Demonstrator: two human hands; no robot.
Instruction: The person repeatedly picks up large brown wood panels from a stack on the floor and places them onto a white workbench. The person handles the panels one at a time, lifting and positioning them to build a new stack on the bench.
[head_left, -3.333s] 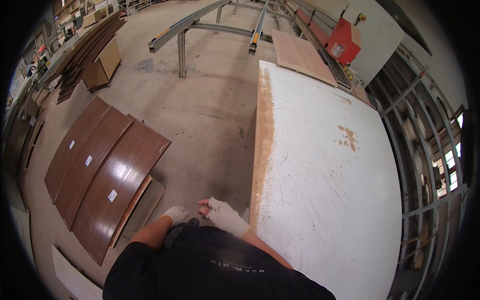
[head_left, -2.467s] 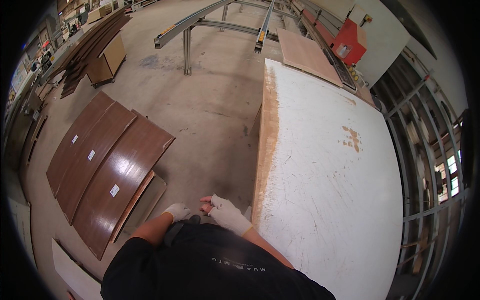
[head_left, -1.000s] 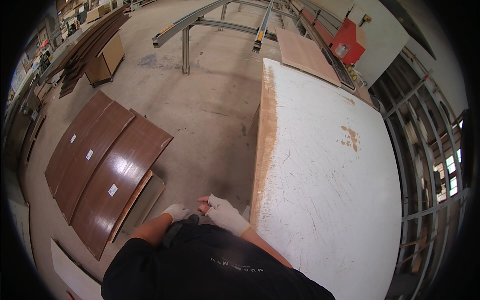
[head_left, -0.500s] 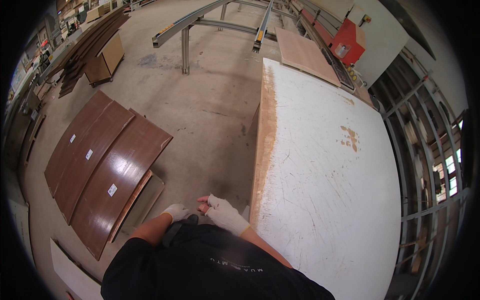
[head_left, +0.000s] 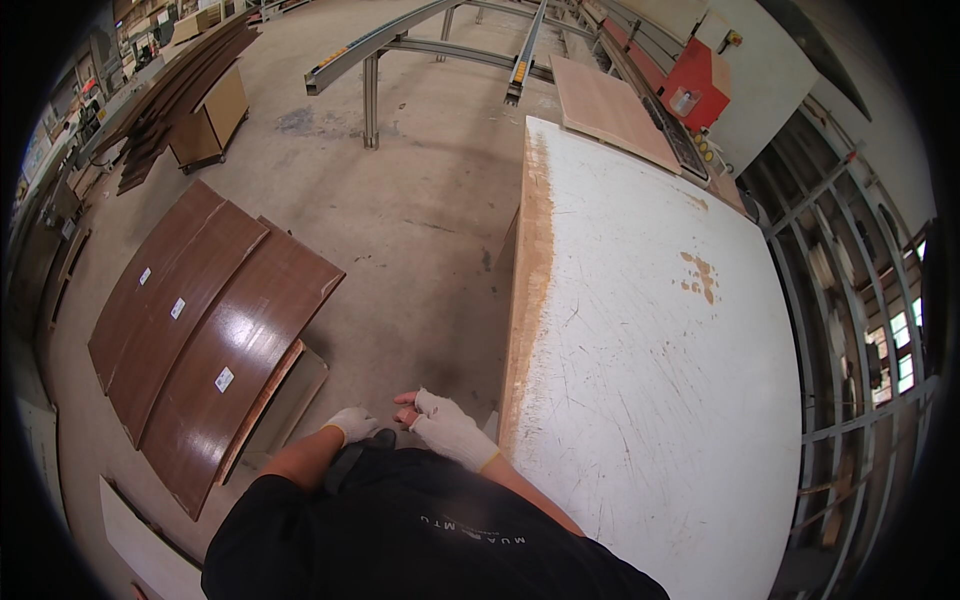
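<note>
Unmoved, the scratched white tabletop [head_left: 650, 400] flanks workshop floor [head_left: 420, 300].

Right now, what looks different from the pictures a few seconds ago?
Only the whole view has shifted slightly. I see nothing taken hold of or let go: the left hand and right hand stay near the waist. The brown panels and scratched white surface stayed put.

Glossy dark-brown panels [head_left: 222, 330] lie overlapping on the left, bearing small white labels [head_left: 224, 380] — on the right, a white tabletop [head_left: 660, 400] lies flat, scratched, its left edge worn brown.
</note>
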